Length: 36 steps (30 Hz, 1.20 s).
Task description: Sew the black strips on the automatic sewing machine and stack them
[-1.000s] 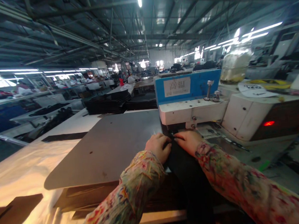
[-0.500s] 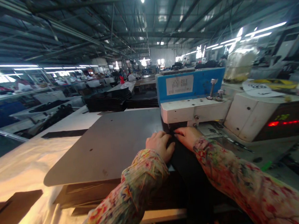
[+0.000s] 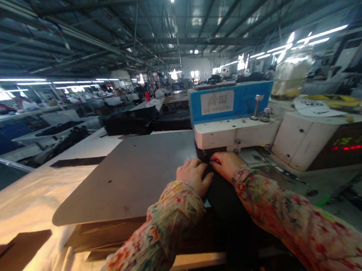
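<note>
Both my hands rest on a piece of black fabric (image 3: 226, 206) that runs from my lap up under the head of a white and blue sewing machine (image 3: 232, 123). My left hand (image 3: 194, 176) presses the cloth's left edge beside the grey metal work plate (image 3: 134, 176). Just under the machine head, my right hand (image 3: 226, 165) pinches the cloth near the needle. The needle area itself is dark and hidden. I wear floral sleeves.
A red-lit control box (image 3: 327, 142) stands right of the machine. A stack of black pieces (image 3: 130, 121) lies at the back of the long pale table (image 3: 24, 200). A glass jar (image 3: 290, 80) sits behind the machine. Dark flat pieces (image 3: 18, 250) lie at front left.
The hands have edged slightly forward toward the machine head with the cloth. The control box display has changed its lit figures. The view shifted a little.
</note>
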Available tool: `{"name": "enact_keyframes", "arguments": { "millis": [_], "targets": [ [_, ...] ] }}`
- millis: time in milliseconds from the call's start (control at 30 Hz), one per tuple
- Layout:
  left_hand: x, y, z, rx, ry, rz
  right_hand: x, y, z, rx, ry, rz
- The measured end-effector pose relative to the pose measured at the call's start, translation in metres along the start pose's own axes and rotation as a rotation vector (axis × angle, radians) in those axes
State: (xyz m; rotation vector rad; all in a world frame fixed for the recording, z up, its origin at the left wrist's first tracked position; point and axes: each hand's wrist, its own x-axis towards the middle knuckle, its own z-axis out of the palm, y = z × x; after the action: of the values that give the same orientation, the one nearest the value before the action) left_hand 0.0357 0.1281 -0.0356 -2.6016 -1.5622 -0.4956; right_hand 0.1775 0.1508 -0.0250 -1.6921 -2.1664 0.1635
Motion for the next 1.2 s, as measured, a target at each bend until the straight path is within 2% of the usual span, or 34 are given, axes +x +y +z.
{"name": "enact_keyframes", "arguments": {
  "millis": [1200],
  "targets": [
    [0.0002, -0.0008, -0.0009, -0.041, 0.004, 0.030, -0.0019, 0.0004, 0.0052, -0.097, 0.036, -0.050]
  ]
}}
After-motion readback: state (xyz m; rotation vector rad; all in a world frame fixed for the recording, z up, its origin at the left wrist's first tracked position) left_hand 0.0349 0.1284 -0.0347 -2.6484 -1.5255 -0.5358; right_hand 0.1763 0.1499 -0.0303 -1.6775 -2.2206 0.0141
